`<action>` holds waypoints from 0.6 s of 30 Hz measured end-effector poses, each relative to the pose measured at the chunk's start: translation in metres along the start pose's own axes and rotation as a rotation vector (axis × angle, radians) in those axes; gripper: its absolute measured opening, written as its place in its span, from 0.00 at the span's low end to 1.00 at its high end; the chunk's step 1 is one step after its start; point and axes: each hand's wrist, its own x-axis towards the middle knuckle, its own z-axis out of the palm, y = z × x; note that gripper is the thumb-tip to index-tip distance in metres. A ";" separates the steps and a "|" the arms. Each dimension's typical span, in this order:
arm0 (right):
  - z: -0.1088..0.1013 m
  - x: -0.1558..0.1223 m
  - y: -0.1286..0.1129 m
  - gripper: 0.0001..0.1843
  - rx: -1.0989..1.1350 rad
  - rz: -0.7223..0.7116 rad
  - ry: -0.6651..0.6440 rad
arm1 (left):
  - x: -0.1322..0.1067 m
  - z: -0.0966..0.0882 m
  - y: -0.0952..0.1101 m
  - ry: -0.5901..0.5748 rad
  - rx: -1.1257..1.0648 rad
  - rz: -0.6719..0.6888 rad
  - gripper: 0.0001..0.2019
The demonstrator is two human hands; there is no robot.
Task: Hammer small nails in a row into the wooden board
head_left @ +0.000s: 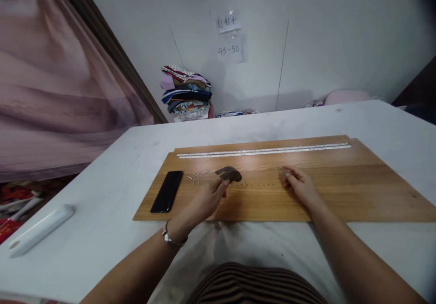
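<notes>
A claw hammer with a dark metal head is gripped in my left hand, its head raised over the wooden board. Most of the hammer's handle is hidden by the hand. My right hand is low over the board to the right, thumb and fingers pinched together; anything between the fingertips is too small to make out. Between the two hands runs a row of small dark dots in the board. Several loose nails lie on the board left of the hammer.
A black phone lies on the board's left end. Two silvery strips run along its far side. The board rests on a white table, where a white elongated object lies at left. Folded clothes are stacked by the wall.
</notes>
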 end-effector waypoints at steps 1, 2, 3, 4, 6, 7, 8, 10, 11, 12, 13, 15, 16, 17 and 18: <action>0.000 0.000 0.000 0.22 -0.005 0.005 0.001 | 0.002 0.002 -0.001 -0.010 0.007 -0.003 0.22; 0.001 -0.001 0.000 0.21 -0.009 0.010 0.001 | 0.003 0.003 -0.002 -0.018 0.011 -0.001 0.22; 0.001 -0.001 -0.001 0.21 -0.014 0.016 0.000 | 0.004 0.005 -0.003 -0.025 0.013 0.001 0.22; 0.001 -0.001 -0.001 0.21 -0.016 0.018 -0.001 | 0.005 0.006 -0.003 -0.035 0.010 -0.002 0.22; 0.001 -0.001 -0.002 0.22 -0.016 0.019 -0.007 | 0.007 0.010 -0.004 -0.069 -0.015 -0.023 0.22; 0.001 -0.001 -0.002 0.21 -0.014 0.017 -0.011 | 0.007 0.011 -0.004 -0.093 -0.033 -0.042 0.22; 0.001 -0.001 -0.002 0.21 -0.010 0.016 -0.017 | 0.008 0.012 -0.004 -0.119 -0.052 -0.067 0.22; 0.001 -0.002 -0.002 0.21 -0.003 0.016 -0.024 | 0.009 0.013 -0.002 -0.157 -0.088 -0.124 0.23; 0.001 -0.002 -0.001 0.20 -0.002 0.016 -0.026 | 0.009 0.012 -0.001 -0.167 -0.101 -0.149 0.23; 0.002 -0.002 -0.001 0.20 -0.002 0.014 -0.025 | 0.010 0.011 0.001 -0.173 -0.108 -0.170 0.23; 0.002 -0.002 -0.001 0.20 -0.005 0.011 -0.022 | 0.011 0.009 0.003 -0.173 -0.111 -0.186 0.23; 0.002 -0.002 -0.001 0.19 -0.016 0.004 -0.019 | 0.012 0.006 0.006 -0.170 -0.110 -0.205 0.24; 0.002 -0.002 -0.001 0.19 -0.023 0.002 -0.021 | 0.013 0.005 0.007 -0.170 -0.107 -0.211 0.24; 0.001 -0.003 -0.001 0.19 -0.028 -0.001 -0.024 | 0.014 0.004 0.007 -0.171 -0.102 -0.216 0.23; 0.001 -0.003 -0.001 0.19 -0.032 -0.004 -0.026 | 0.014 0.004 0.007 -0.174 -0.099 -0.219 0.23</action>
